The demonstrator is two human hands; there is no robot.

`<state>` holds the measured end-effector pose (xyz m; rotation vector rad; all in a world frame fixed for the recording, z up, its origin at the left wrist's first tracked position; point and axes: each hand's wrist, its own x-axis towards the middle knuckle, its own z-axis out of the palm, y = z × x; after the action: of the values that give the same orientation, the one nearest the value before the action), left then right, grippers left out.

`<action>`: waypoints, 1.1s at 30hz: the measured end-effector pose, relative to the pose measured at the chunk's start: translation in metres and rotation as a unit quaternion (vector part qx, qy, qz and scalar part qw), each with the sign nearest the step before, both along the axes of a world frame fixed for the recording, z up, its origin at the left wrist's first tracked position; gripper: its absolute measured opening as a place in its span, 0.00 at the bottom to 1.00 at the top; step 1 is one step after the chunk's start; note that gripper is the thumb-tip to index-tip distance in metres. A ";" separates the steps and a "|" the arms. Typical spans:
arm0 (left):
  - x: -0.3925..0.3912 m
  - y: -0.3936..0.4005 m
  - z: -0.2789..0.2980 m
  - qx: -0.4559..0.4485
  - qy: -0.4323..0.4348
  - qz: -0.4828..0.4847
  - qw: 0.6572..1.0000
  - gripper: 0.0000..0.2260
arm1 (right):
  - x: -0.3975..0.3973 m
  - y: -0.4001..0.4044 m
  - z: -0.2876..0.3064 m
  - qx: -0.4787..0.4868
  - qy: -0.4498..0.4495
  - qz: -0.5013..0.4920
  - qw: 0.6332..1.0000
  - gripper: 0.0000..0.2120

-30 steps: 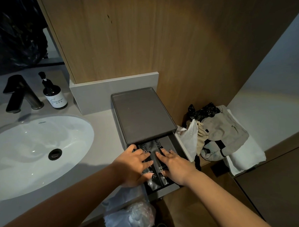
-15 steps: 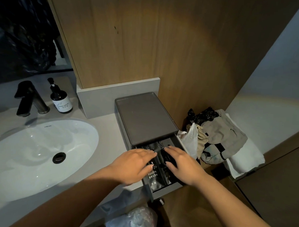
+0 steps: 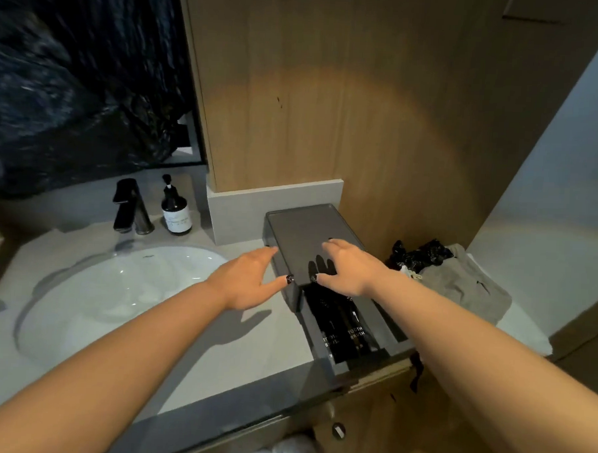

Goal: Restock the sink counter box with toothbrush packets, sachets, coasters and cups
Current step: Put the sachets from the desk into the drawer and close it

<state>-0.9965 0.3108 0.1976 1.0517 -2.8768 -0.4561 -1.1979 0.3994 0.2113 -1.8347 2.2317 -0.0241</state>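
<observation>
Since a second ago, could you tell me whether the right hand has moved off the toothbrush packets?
Yes. The right hand has gone from the toothbrush packets in the open drawer, away from the person, onto the box lid.

Dim, warm glow on wall, blurred wide-angle edges

Hotel bathrm: sink, faucet, amenity box.

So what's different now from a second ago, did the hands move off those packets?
Yes. Both hands left the toothbrush packets in the open drawer and moved up to the box: the left hand now sits at the box's left side, the right hand flat on its lid. Neither grips anything. The packets, open drawer, sink and soap bottle stayed as they were.
</observation>
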 end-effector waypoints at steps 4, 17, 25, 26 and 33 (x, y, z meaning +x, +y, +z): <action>0.033 0.001 0.013 0.026 -0.003 0.103 0.994 0.36 | 0.017 -0.015 0.021 0.029 0.056 0.049 0.997 0.35; 0.172 0.081 0.065 -0.017 0.024 0.373 0.927 0.35 | 0.167 -0.031 0.075 -0.053 -0.057 0.224 0.971 0.37; 0.290 0.116 0.050 0.012 0.055 0.442 0.895 0.34 | 0.310 -0.024 0.062 -0.044 -0.058 0.327 0.942 0.32; 0.306 0.115 0.048 0.020 0.060 0.451 0.890 0.34 | 0.328 -0.026 0.059 -0.037 -0.060 0.333 0.940 0.32; 0.436 0.098 0.032 0.060 0.074 0.486 0.869 0.32 | 0.461 -0.051 0.043 -0.020 -0.090 0.355 0.930 0.30</action>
<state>-0.5606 0.4085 0.2295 2.1288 -1.8243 -0.5722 -0.7371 0.3483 0.2546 -2.4358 1.3520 -0.0997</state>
